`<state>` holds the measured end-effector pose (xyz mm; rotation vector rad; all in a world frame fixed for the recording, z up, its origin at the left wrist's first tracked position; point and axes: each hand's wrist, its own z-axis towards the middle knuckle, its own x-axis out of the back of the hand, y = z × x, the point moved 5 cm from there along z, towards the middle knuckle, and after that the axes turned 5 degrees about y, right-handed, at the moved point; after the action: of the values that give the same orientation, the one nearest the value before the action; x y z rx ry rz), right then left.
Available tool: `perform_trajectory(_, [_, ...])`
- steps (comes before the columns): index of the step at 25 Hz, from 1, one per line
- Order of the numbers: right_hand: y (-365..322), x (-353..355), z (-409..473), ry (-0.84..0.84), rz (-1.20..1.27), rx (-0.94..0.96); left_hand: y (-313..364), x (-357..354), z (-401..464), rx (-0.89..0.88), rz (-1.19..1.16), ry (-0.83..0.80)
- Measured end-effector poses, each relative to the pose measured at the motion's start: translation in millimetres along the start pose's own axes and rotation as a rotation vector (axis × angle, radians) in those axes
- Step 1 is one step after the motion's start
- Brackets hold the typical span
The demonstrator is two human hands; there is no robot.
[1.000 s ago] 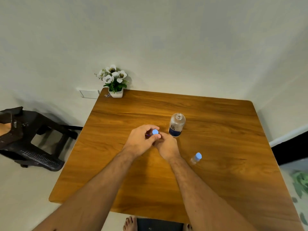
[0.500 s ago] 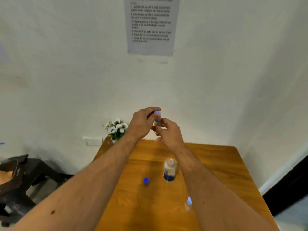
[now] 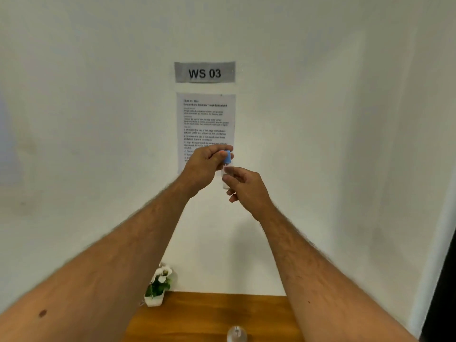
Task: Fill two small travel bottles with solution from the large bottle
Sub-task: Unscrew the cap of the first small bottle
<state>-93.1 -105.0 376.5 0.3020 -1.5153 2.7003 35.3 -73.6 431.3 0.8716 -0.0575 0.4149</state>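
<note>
Two hands meet in front of the white wall, raised well above the wooden surface (image 3: 212,317). The left hand (image 3: 202,166) pinches the blue cap (image 3: 227,157) of a small travel bottle (image 3: 225,177) with thumb and curled fingers, while the right hand (image 3: 246,185) grips the clear, slim plastic body just below. This looks like a cap being twisted, though whether on or off cannot be told. The next move calls for opposite turns and an upright bottle. At the bottom edge the large bottle (image 3: 237,333) shows only its rounded clear top, uncapped. A small white pot of artificial flowers (image 3: 158,286) stands at the surface's far edge.
</note>
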Motion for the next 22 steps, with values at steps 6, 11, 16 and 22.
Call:
perform_trajectory(6, [-40.1,10.8,14.9,0.002,0.045,0.053,42.2,-3.2,22.8,-0.036,-0.036,-0.064])
perform_trajectory(11, [-57.1,25.1,18.7,0.039,0.047,0.064,56.3,-4.7,31.4,-0.010,-0.054,-0.122])
perform_trajectory(16, [-65.1,32.0,17.3,0.064,-0.037,0.067,63.2,-13.0,32.7,0.042,-0.124,-0.153])
perform_trajectory(22, [-69.0,40.5,12.1,0.169,-0.067,0.079,68.8,-14.4,34.5,0.086,-0.113,-0.015])
